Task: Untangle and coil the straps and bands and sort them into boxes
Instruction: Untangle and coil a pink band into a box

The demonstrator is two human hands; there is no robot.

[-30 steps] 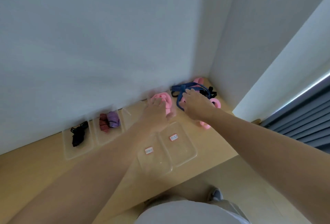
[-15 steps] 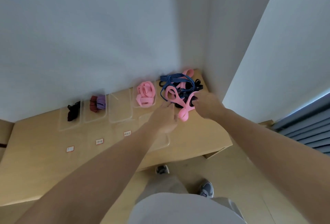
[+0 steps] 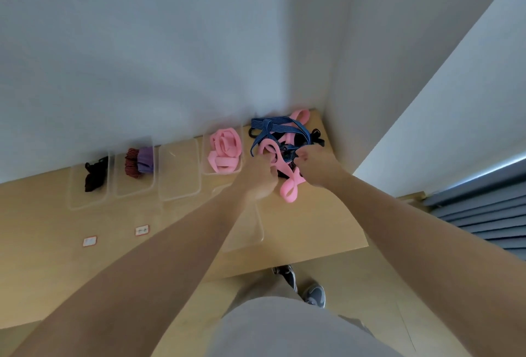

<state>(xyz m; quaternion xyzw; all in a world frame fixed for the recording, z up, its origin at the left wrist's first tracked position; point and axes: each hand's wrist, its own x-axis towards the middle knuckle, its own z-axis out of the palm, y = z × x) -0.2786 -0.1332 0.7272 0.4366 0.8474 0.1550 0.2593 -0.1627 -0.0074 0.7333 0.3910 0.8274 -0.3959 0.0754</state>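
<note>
A tangle of straps lies in the table's far right corner: a blue striped strap (image 3: 280, 126), black straps (image 3: 317, 136) and a long pink band (image 3: 290, 186). My left hand (image 3: 257, 176) grips the pink band at its left loop. My right hand (image 3: 317, 164) pinches the tangle just right of it. Along the wall stand clear boxes: one with a coiled pink band (image 3: 225, 150), an empty one (image 3: 179, 170), one with red-striped and purple bands (image 3: 139, 163), one with a black strap (image 3: 94, 173).
Another clear box (image 3: 253, 231) lies under my left forearm near the table's front edge. Two small labels (image 3: 141, 230) lie on the wood at the left. Walls close the corner behind and to the right. My feet show below the table edge.
My left hand left the boxed pink coil and came to the tangle. Both hands now hold the loose pink band, pulled a little toward me. The camera view shifted left.
</note>
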